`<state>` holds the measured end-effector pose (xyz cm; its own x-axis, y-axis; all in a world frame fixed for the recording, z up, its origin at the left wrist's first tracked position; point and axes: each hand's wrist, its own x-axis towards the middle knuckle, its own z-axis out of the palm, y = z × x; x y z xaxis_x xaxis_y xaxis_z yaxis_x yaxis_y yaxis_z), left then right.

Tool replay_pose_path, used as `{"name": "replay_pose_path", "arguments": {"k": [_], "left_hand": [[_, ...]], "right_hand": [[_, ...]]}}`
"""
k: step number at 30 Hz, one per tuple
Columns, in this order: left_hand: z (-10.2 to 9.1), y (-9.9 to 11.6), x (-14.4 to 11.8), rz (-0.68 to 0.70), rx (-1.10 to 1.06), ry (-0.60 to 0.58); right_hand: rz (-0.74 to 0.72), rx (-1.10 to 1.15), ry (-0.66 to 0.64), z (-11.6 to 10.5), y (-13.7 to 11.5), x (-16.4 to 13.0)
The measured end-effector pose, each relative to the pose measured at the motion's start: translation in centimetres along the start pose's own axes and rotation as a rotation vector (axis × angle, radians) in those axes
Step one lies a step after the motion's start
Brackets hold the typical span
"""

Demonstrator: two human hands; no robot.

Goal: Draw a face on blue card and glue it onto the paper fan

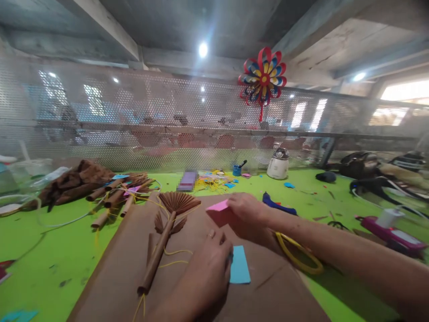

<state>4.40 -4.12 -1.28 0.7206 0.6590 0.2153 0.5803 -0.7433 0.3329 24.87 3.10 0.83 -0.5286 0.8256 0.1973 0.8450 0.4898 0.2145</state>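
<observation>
Bare forearms; ring point(211, 233) on left hand point(209, 268)
</observation>
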Motion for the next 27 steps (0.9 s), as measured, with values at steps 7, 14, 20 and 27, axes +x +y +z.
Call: {"name": "replay_pose_path", "arguments": {"k": [7,14,20,27], "left_hand": [[0.1,-0.1,0.2,-0.017,0.034,-0.041],[0.0,-0.2,0.7,0.033,0.089,-0.034],[0.0,-0.3,1.3,0.052,0.108,-0.032],[-0.2,-0.4,1.5,0.049,0.101,-0.039]], "right_hand": [[0.191,0.167,0.4,-3.1,7.7,-9.2],[0.271,0.442,0.379,-5.3,3.5,-23.9],[0.205,0.171,0.388,-4.6,-1.0,-31.8],[0.213,0.041,0.388,-2.9,-4.3,-31.0]]}}
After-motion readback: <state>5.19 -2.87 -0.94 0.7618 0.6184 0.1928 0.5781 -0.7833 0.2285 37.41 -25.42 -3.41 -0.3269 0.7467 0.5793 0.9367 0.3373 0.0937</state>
